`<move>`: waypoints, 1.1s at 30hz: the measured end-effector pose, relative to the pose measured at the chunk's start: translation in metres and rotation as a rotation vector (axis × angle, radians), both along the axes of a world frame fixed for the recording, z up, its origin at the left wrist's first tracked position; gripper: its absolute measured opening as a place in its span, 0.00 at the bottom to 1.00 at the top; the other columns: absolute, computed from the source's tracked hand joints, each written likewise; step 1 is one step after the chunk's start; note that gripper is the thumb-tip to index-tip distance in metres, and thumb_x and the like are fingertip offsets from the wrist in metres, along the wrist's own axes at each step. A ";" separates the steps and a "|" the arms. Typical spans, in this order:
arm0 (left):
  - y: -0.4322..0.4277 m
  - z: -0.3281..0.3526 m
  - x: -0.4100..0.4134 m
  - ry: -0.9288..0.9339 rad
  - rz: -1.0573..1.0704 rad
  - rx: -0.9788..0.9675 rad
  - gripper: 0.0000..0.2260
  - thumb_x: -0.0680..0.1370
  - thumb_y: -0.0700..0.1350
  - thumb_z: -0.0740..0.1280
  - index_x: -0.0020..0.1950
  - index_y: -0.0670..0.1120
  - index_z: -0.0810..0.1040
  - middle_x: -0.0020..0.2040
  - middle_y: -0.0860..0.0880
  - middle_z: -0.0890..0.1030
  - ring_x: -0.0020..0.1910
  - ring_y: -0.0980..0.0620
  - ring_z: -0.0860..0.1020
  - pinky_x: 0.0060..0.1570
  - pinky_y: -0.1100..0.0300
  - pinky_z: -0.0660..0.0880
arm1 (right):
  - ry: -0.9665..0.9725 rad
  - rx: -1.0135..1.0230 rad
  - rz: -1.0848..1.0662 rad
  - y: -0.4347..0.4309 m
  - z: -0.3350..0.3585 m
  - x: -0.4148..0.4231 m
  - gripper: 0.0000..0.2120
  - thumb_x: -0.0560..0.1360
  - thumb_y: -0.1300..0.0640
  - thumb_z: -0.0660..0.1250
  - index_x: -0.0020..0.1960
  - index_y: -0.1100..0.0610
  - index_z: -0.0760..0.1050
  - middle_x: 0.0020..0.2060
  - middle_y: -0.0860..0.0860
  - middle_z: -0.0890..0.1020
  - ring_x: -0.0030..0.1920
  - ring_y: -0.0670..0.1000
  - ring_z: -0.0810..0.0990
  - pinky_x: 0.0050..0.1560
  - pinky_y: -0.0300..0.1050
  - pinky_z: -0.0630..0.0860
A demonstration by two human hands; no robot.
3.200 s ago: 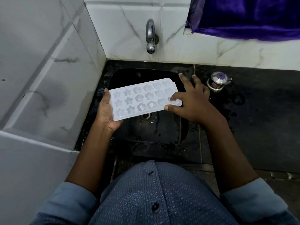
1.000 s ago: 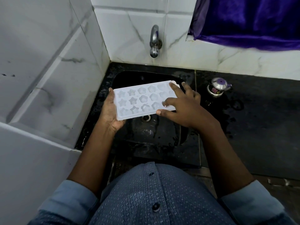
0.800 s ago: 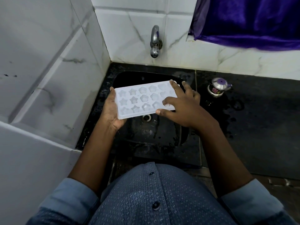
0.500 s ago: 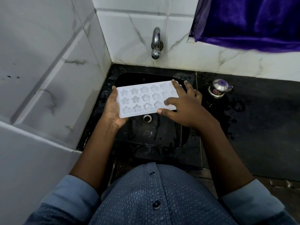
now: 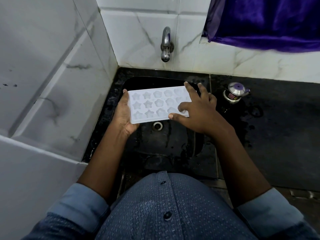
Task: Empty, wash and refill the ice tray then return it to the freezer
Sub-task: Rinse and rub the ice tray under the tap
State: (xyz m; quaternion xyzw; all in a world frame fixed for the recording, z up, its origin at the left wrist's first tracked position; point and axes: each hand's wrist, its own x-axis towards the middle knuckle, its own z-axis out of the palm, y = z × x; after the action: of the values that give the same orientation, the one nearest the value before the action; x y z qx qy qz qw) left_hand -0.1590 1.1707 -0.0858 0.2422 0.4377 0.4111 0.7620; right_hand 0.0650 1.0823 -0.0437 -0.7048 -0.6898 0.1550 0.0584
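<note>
While held over the sink [image 5: 164,141], white ice tray [image 5: 152,104] at frame centre, left hand [image 5: 123,115] gripping one end, right hand [image 5: 199,111] pinching the other.

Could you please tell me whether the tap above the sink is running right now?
Off: no stream falls from the tap onto the ice tray or into the sink.
</note>
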 end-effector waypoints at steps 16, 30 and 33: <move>0.013 -0.003 0.003 0.011 0.025 -0.008 0.33 0.85 0.67 0.48 0.70 0.45 0.79 0.61 0.41 0.86 0.57 0.42 0.86 0.48 0.47 0.83 | 0.044 0.026 -0.007 0.013 -0.005 0.010 0.25 0.77 0.25 0.60 0.56 0.41 0.84 0.86 0.47 0.45 0.84 0.57 0.37 0.79 0.67 0.40; 0.023 -0.010 0.012 0.014 0.025 -0.018 0.33 0.85 0.68 0.48 0.70 0.46 0.79 0.63 0.42 0.85 0.60 0.41 0.85 0.51 0.46 0.83 | 0.053 0.005 -0.013 0.018 -0.008 0.021 0.23 0.77 0.26 0.61 0.58 0.40 0.82 0.86 0.47 0.45 0.83 0.57 0.36 0.77 0.66 0.39; 0.023 -0.012 0.013 0.013 0.014 -0.021 0.33 0.85 0.68 0.49 0.72 0.46 0.78 0.64 0.42 0.85 0.61 0.41 0.85 0.51 0.46 0.83 | 0.059 0.005 -0.018 0.019 -0.008 0.022 0.22 0.77 0.27 0.61 0.55 0.41 0.83 0.86 0.47 0.46 0.84 0.57 0.36 0.78 0.66 0.39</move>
State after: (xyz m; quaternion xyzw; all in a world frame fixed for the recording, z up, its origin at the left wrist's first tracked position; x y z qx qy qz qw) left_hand -0.1457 1.1939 -0.0975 0.2339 0.4488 0.4102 0.7587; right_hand 0.0869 1.1008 -0.0512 -0.7060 -0.6817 0.1735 0.0817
